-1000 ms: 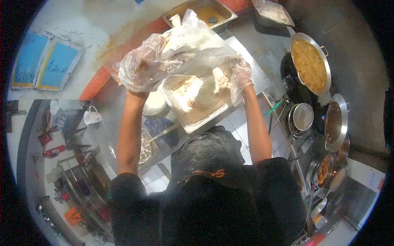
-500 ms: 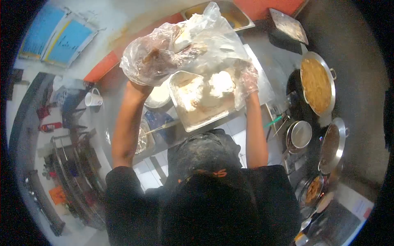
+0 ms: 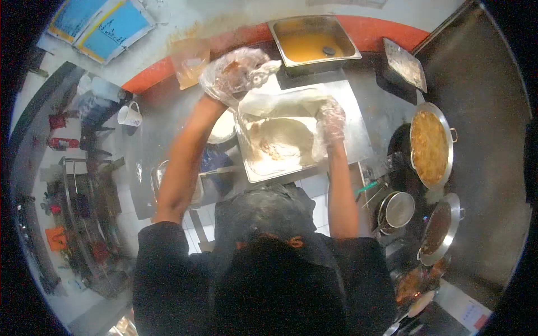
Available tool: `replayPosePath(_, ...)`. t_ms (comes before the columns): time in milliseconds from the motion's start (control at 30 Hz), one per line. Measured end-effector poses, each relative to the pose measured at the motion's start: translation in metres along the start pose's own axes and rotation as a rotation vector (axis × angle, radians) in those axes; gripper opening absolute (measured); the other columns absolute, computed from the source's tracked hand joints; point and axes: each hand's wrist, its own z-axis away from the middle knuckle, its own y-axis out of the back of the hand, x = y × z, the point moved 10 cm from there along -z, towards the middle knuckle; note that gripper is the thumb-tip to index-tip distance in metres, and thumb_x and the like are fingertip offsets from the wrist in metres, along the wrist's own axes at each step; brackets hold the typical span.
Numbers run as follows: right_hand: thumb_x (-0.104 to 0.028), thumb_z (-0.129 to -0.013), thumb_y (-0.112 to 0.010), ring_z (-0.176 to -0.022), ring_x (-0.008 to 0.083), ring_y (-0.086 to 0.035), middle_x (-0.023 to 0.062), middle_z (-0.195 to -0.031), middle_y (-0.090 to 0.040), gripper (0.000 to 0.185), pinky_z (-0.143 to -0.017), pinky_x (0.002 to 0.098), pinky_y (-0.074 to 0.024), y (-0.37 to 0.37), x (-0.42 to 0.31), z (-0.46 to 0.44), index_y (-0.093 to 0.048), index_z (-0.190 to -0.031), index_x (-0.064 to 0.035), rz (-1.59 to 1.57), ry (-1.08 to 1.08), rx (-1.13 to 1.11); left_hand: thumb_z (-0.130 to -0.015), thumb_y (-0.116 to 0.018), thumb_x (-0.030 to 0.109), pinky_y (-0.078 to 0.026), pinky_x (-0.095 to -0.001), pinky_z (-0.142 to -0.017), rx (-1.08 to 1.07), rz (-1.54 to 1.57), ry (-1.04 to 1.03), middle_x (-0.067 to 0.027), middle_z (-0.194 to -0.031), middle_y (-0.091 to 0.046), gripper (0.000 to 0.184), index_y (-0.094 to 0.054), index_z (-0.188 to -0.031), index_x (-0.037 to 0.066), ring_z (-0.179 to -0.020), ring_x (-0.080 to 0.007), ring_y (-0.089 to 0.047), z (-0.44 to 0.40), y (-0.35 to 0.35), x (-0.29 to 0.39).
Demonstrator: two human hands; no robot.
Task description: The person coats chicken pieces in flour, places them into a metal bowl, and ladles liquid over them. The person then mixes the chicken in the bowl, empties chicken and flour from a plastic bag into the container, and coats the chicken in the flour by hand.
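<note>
My left hand (image 3: 238, 73), in a loose clear plastic glove, is above the far left corner of a metal tray (image 3: 252, 175). Its fingers look bent, with something white and floury at their tips that I cannot make out. My right hand (image 3: 332, 120), gloved as well, is curled at the tray's right side, and whatever its fingers grip is hidden. White flour (image 3: 283, 137) with brownish patches covers the tray's bottom. Beside the tray, under my left forearm, a round container of white powder (image 3: 223, 127) is partly hidden.
Behind the tray stands a metal pan of orange-yellow liquid (image 3: 314, 47). At the right are a large pan of bubbling food (image 3: 430, 147), another wide pan (image 3: 440, 229) and a round strainer (image 3: 400, 209). A white mug (image 3: 130, 115) stands left. A person's capped head (image 3: 266, 218) shows below.
The view has shifted. The clear plastic sheet raised over the tray is no longer spread there. White floury lumps in the tray are gone from sight. My left hand has moved farther back.
</note>
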Motion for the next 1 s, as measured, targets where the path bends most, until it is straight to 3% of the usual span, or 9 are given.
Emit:
replayPosePath(100,-0.008,-0.079,-0.053,-0.075,0.0109,-0.053,0.0038,-0.083,-0.059,0.018,-0.065,0.025,-0.0435,-0.001,0.021,-0.002,-0.059,-0.095,-0.0012,0.057,-0.066,0.119,-0.074,-0.059,0.018,-0.038,-0.0357,-0.091,-0.136,0.036,0.451,-0.0082,-0.113,-0.053,0.041,-0.05,-0.113,0.009,-0.105,-0.0266,-0.048,0.083,-0.066,-0.069)
replayPosePath(167,-0.011,-0.08,-0.054,-0.08,0.0109,-0.052,0.0047,-0.089,-0.059,0.022,-0.07,0.0248,-0.0422,0.002,0.043,-0.007,-0.058,-0.099,-0.0003,-0.091,-0.084,0.035,-0.08,-0.049,0.028,-0.038,-0.0415,-0.089,-0.575,-0.372,0.466,-0.011,-0.114,-0.052,0.042,-0.046,-0.119,0.01,-0.107,-0.0252,-0.048,0.15,-0.123,-0.089)
replayPosePath(300,-0.014,-0.082,-0.053,-0.079,0.0096,-0.051,0.0017,-0.088,-0.058,0.022,-0.069,0.0241,-0.0419,0.006,0.027,-0.014,-0.057,-0.1,-0.0012,-0.062,-0.058,-0.006,-0.08,-0.046,0.029,-0.04,-0.0408,-0.087,-0.951,-0.106,0.671,-0.0131,-0.108,-0.054,0.042,-0.046,-0.117,0.008,-0.101,-0.0279,-0.051,0.257,-0.211,-0.101)
replayPosePath(400,-0.015,-0.083,-0.052,-0.075,0.0083,-0.05,-0.0009,-0.084,-0.057,0.019,-0.065,0.0232,-0.0417,-0.007,0.008,-0.023,-0.058,-0.096,-0.0026,-0.011,-0.085,-0.122,-0.084,-0.042,0.026,-0.041,-0.0413,-0.085,-0.614,0.276,0.751,-0.0143,-0.096,-0.057,0.038,-0.044,-0.117,0.006,-0.098,-0.0288,-0.053,0.253,-0.238,-0.079)
replayPosePath(500,-0.013,-0.081,-0.053,-0.075,0.009,-0.052,0.0008,-0.086,-0.06,0.019,-0.067,0.0231,-0.044,-0.016,-0.001,-0.021,-0.059,-0.096,-0.0026,-0.138,-0.149,-0.192,-0.086,-0.043,0.024,-0.041,-0.039,-0.086,-0.286,-0.524,0.157,-0.0121,-0.094,-0.057,0.036,-0.043,-0.117,0.007,-0.097,-0.0282,-0.053,0.237,-0.265,-0.057)
replayPosePath(633,-0.012,-0.081,-0.052,-0.071,0.0067,-0.051,-0.0008,-0.083,-0.058,0.017,-0.063,0.0204,-0.0437,-0.018,-0.001,-0.028,-0.059,-0.095,-0.0051,-0.305,-0.135,-0.249,-0.082,-0.052,0.022,-0.043,-0.0301,-0.08,0.212,0.76,1.321,-0.0094,-0.1,-0.054,0.035,-0.046,-0.113,0.006,-0.094,-0.0204,-0.052,0.251,-0.251,-0.1)
replayPosePath(733,-0.011,-0.081,-0.052,-0.07,0.0069,-0.051,-0.0005,-0.082,-0.057,0.018,-0.062,0.0206,-0.0439,-0.004,-0.034,-0.014,-0.058,-0.096,-0.0054,-0.342,-0.092,-0.183,-0.086,-0.043,0.019,-0.032,-0.0321,-0.096,-0.219,0.255,1.278,-0.0131,-0.117,-0.048,0.033,-0.048,-0.116,0.006,-0.112,-0.0241,-0.043,0.237,-0.235,-0.11)
replayPosePath(900,-0.01,-0.079,-0.052,-0.077,0.0091,-0.052,0.0017,-0.089,-0.058,0.021,-0.066,0.0225,-0.0445,0.044,-0.005,-0.014,-0.057,-0.1,-0.0045,-0.266,-0.177,0.042,-0.082,-0.046,0.013,-0.026,-0.0345,-0.101,-0.073,-0.346,0.638,-0.0114,-0.124,-0.045,0.04,-0.045,-0.121,0.008,-0.118,-0.0239,-0.038,0.176,-0.148,-0.069)
replayPosePath(1000,-0.01,-0.079,-0.051,-0.081,0.0125,-0.053,0.0044,-0.091,-0.059,0.024,-0.071,0.0255,-0.0437,0.048,0.061,-0.02,-0.056,-0.101,-0.0015,-0.093,-0.065,-0.025,-0.078,-0.053,0.019,-0.029,-0.0399,-0.098,0.025,-0.092,0.327,-0.0114,-0.122,-0.045,0.04,-0.05,-0.116,0.009,-0.112,-0.0295,-0.041,0.103,-0.078,-0.035)
